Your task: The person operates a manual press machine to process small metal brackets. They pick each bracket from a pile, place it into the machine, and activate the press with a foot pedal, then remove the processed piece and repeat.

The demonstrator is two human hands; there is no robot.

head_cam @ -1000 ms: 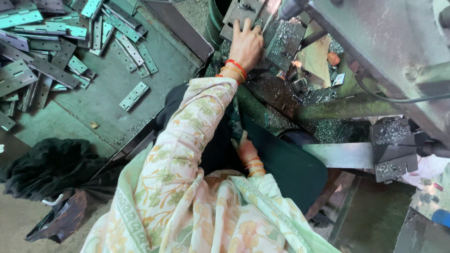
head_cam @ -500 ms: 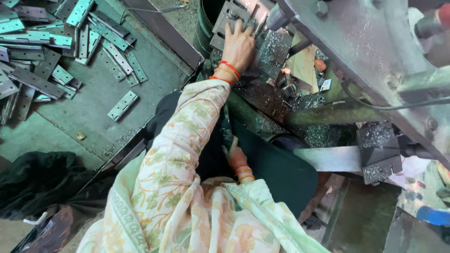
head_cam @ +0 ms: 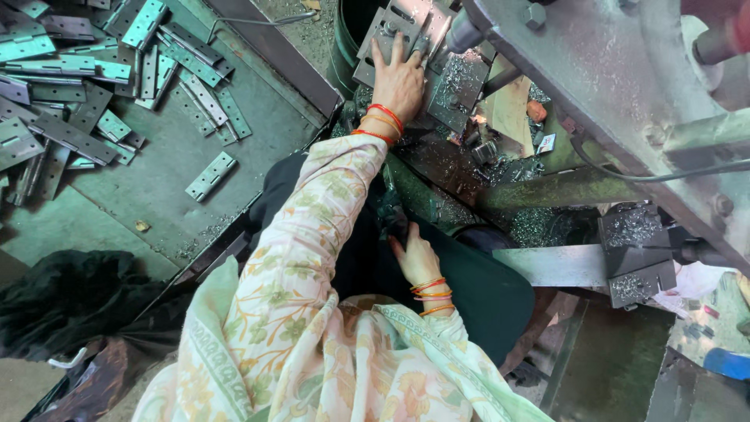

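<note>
Up top, left hand (head_cam: 398, 78) flat (fingers spread) on metal plate (head_cam: 391, 27), right hand (head_cam: 416, 256) open on lap.

At the top centre of the frame the left hand (head_cam: 398, 82) lies flat on a grey metal plate (head_cam: 398, 27), dull and scuffed. The machine body (head_cam: 594, 70) at upper right is painted metal, matt and pitted, dusted with bright metal shavings (head_cam: 539, 223). The hinges (head_cam: 209, 176) at upper left are bare steel with a faint sheen. The sleeve (head_cam: 312, 258) is soft printed cloth. The bangles (head_cam: 383, 117) look glossy. The dark bag (head_cam: 70, 297) at lower left is crumpled and matt.
</note>
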